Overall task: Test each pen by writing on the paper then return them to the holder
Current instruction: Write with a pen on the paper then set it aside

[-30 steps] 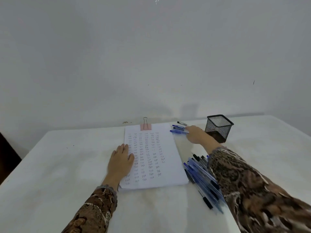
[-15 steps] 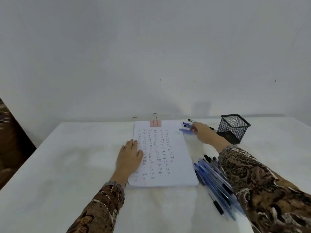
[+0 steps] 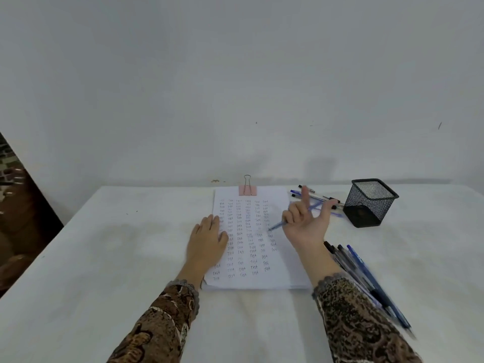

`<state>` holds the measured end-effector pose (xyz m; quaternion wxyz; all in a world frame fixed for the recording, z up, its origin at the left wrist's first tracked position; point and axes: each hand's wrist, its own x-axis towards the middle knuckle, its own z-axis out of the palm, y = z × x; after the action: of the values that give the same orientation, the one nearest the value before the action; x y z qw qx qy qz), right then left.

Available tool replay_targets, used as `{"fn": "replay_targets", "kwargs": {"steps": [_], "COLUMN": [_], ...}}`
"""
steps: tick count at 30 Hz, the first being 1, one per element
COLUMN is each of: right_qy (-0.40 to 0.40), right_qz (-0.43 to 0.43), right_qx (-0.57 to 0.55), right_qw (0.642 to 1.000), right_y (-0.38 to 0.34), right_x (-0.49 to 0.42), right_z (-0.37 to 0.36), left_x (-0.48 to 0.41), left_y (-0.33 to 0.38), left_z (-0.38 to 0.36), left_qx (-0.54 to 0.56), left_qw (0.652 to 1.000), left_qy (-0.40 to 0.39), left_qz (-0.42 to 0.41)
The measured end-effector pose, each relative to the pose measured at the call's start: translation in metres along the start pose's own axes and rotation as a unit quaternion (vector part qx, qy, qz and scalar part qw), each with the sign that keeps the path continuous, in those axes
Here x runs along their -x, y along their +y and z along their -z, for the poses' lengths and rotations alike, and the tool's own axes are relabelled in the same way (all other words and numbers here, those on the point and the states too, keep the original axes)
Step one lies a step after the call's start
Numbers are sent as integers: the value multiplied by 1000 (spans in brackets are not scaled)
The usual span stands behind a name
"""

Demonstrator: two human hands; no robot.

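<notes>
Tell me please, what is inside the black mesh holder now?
No pen stands in the mesh holder; only its inner mesh walls show through the open top. Its floor is dark and covered by the front wall, so I cannot see it.

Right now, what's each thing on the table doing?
Black mesh pen holder: upright, looks empty.
White paper stack: flat, clipped, written on.
Pink binder clip: clamped on the paper's top.
Left hand: flat on the paper.
Right hand: raised, holding a blue pen.
Loose pens by the holder: lying flat.
Big pen pile: lying flat.
</notes>
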<state>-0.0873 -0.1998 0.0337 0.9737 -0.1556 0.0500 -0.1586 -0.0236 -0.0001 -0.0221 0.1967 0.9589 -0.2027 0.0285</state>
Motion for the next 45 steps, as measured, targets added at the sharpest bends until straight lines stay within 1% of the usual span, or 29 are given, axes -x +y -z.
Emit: {"fn": "replay_targets", "kwargs": {"steps": [4, 7, 8, 11, 12, 14, 16, 19, 21, 23, 28, 31, 34, 38, 41, 45], "right_qy": [73, 102, 107, 92, 84, 72, 51, 17, 23, 49, 56, 38, 12, 25, 10, 40], "right_qz": [-64, -71, -63, -42, -37, -17, 22, 74, 108, 142, 136, 130, 116, 137, 124, 135], "right_qx": [74, 150, 160, 125, 133, 199, 292, 427, 480, 521, 561, 584, 595, 599, 604, 603], "right_qw": [993, 981, 979, 987, 987, 977, 955, 901, 870, 840, 814, 801, 795, 788, 787, 785], "right_y": [17, 18, 17, 14, 13, 11, 8, 8, 12, 16, 20, 22, 23, 22, 21, 19], "right_x": [1, 9, 12, 20, 20, 20, 21, 23, 24, 27, 30, 33, 35, 35, 35, 34], "right_z": [17, 26, 28, 31, 32, 36, 38, 39, 43, 45, 42, 41, 39, 38, 38, 40], "left_x": [0, 0, 0, 0, 1, 2, 2, 1, 1, 0, 0, 0, 0, 1, 2, 1], "left_y": [-1, 0, 0, 0, 0, 0, 0, 0, 0, 0, 0, -1, 0, 1, 1, 1], "left_z": [0, 0, 0, 0, 1, 1, 1, 1, 0, -1, -1, -2, -1, 1, 1, 2], "left_qx": [6, 7, 6, 7, 6, 6, 7, 7, 2, -1, -5, -7, -1, 8, 10, 8], "left_qw": [1000, 1000, 1000, 1000, 1000, 1000, 1000, 1000, 1000, 1000, 1000, 1000, 1000, 1000, 1000, 1000], "left_qy": [-3, -3, -2, 2, 3, 2, 0, -4, -6, -7, -11, -13, -14, -14, -14, -15], "left_qz": [1, 2, 1, 0, -1, -1, 0, 1, 0, 0, 3, 5, 7, 10, 8, 8]}}
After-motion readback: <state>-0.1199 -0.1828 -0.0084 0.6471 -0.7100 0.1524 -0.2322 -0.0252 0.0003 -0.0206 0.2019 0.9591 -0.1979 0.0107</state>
